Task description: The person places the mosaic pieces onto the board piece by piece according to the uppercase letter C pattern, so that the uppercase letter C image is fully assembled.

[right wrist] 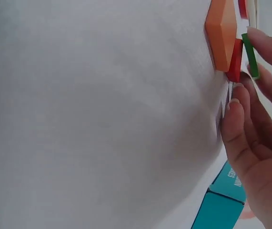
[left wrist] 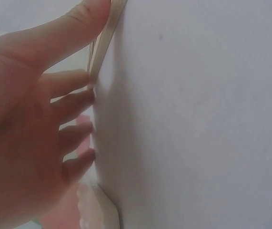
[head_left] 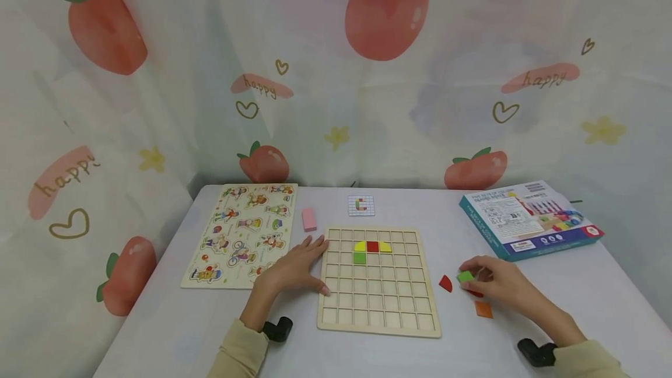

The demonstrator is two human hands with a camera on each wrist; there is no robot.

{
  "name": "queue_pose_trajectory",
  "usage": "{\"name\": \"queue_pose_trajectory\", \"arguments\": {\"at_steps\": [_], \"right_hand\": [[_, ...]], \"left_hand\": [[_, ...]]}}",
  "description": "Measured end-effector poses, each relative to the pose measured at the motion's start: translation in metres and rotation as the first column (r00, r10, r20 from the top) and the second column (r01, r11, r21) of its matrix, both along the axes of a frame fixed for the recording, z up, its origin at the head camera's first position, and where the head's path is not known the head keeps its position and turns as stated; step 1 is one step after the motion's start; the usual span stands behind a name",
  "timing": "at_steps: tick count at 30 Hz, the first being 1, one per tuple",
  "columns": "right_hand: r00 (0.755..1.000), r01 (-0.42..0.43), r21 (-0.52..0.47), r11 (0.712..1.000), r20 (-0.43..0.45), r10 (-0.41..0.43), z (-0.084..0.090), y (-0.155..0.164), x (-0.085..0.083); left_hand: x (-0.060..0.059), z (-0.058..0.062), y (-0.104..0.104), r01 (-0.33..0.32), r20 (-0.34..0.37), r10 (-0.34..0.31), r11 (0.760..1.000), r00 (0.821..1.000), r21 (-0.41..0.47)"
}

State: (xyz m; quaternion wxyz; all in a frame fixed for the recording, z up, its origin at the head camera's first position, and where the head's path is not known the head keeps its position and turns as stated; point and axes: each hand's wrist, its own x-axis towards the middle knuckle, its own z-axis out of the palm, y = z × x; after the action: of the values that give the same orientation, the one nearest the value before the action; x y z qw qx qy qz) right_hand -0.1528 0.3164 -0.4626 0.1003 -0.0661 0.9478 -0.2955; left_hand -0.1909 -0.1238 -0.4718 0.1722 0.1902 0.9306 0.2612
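Note:
A wooden grid board (head_left: 379, 299) lies in the middle of the table, holding two yellow quarter pieces, a red square (head_left: 373, 246) and a green square (head_left: 359, 258). My left hand (head_left: 307, 266) rests flat on the table, fingers straight, its thumb (left wrist: 85, 21) against the board's left edge (left wrist: 103, 45). My right hand (head_left: 489, 282) is to the right of the board and pinches a green square piece (head_left: 465, 276) (right wrist: 251, 57) at its fingertips. Beside it lie a red quarter piece (head_left: 445, 283), an orange square (head_left: 483, 309) (right wrist: 221, 33) and another red piece (right wrist: 235, 61).
A small pattern card (head_left: 361, 205) lies behind the board, a pink block (head_left: 309, 220) to its left. A picture puzzle board (head_left: 242, 232) lies at the left. A teal box (head_left: 529, 219) (right wrist: 220, 206) stands at the right. A printed curtain hangs behind the table.

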Motion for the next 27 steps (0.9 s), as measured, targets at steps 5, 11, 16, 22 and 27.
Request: {"name": "queue_pose_trajectory", "arguments": {"at_steps": [5,11,16,22,27], "right_hand": [[0.999,-0.019,0.001,1.0,-0.029,0.019,0.0,-0.004,-0.001],[0.999,-0.019,-0.034,0.999,-0.029,0.018,0.002,-0.012,-0.005],[0.997,-0.055,-0.061,0.997,-0.065,0.051,0.006,-0.023,-0.008],[0.993,-0.08,-0.112,0.991,-0.097,0.069,0.012,-0.043,-0.014],[0.993,-0.104,-0.204,0.973,-0.073,0.091,0.011,-0.063,-0.02]], "left_hand": [[0.001,0.001,0.0,0.003,-0.001,-0.003,1.0,1.0,0.005],[0.002,0.001,0.0,0.0,0.003,0.0,1.0,1.0,0.004],[0.001,0.001,0.0,-0.006,0.005,0.006,1.0,1.0,-0.01],[-0.003,-0.002,0.001,-0.004,0.003,0.004,1.0,1.0,-0.028],[-0.003,-0.003,0.0,-0.011,0.01,0.011,0.999,1.0,-0.031]]}}
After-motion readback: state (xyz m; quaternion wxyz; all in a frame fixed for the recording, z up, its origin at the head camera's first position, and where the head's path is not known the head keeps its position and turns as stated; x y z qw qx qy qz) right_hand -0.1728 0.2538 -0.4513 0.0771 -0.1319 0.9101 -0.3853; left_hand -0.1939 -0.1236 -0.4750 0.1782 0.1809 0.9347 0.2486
